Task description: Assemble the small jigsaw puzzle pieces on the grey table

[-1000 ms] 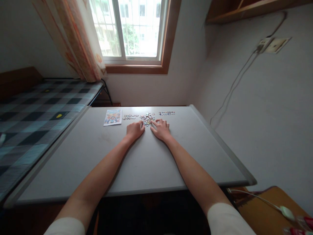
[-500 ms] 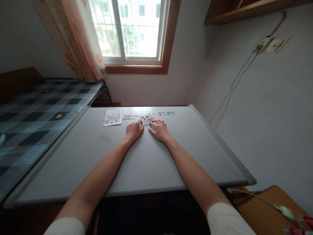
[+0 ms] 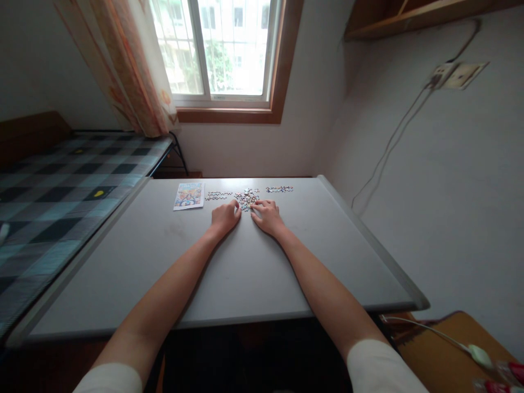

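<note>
A pile of small jigsaw puzzle pieces [image 3: 246,197] lies near the far edge of the white table [image 3: 245,273]. My left hand [image 3: 225,216] rests at the pile's near left side, its fingers curled closed; whether a piece is in them is hidden. At the near right side, my right hand [image 3: 267,215] lies with fingers and thumb apart, its fingertips touching the pile's edge. Rows of puzzle pieces [image 3: 218,195] sit left of the pile, and another group of puzzle pieces [image 3: 279,189] sits to its right. A colourful picture sheet [image 3: 189,196] lies further left.
Left of the table is a bed with a checked cover [image 3: 102,169]. A window [image 3: 221,49] and a curtain [image 3: 123,65] are beyond. A cord [image 3: 385,153] hangs down the right wall from a socket [image 3: 444,75]. A wooden stool [image 3: 454,338] stands at lower right.
My right thumb has drawn slightly closer to the fingers. My left hand and the puzzle pieces look almost the same.
</note>
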Demonstrator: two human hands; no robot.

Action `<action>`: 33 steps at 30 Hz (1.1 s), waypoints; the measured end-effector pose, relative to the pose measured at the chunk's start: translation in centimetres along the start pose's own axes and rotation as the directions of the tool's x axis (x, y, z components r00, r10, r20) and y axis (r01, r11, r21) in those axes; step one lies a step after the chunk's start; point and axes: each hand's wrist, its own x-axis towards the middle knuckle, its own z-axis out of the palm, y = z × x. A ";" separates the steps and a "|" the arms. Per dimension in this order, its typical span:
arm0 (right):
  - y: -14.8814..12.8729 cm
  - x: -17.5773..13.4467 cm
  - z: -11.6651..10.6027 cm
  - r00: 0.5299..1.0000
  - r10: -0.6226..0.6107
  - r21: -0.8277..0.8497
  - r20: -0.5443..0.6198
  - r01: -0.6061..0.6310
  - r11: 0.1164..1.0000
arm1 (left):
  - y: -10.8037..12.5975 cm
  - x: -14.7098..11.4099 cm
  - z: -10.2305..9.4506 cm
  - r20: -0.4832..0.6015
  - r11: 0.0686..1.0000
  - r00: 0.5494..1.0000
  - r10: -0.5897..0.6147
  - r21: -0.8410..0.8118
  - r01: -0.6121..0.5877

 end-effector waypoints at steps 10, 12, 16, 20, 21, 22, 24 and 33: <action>-0.1 0.0 -0.2 1.000 -0.010 0.011 0.003 0.010 1.000 | -0.1 0.0 0.0 -0.002 1.000 1.000 0.005 0.005 -0.005; -0.1 0.0 -0.2 1.000 0.000 0.025 -0.003 0.000 1.000 | -0.2 0.0 0.1 -0.012 1.000 1.000 0.012 0.003 -0.012; 0.0 0.2 -0.1 0.995 -0.001 0.127 -0.102 0.014 0.992 | -0.2 0.2 0.2 -0.030 1.000 0.999 0.012 -0.019 -0.012; 0.0 0.6 0.2 0.984 0.009 0.393 -0.176 0.061 0.917 | -0.1 0.2 0.0 -0.046 0.993 0.996 0.072 -0.086 -0.075; -0.1 0.6 0.3 0.987 0.023 0.466 -0.161 0.056 0.883 | -0.1 0.1 -0.1 -0.049 0.989 0.993 0.107 -0.100 -0.111; -0.1 0.7 0.3 0.989 0.037 0.528 -0.140 0.043 0.848 | 0.0 0.1 -0.2 -0.051 0.983 0.989 0.142 -0.108 -0.146; -0.2 0.8 0.5 0.992 0.061 0.608 -0.110 0.018 0.794 | 0.0 0.0 -0.4 -0.055 0.974 0.981 0.188 -0.117 -0.194; 0.1 1.0 0.7 0.987 0.125 0.705 -0.098 -0.020 0.709 | -0.1 0.0 -0.2 -0.069 0.946 0.962 0.264 -0.175 -0.272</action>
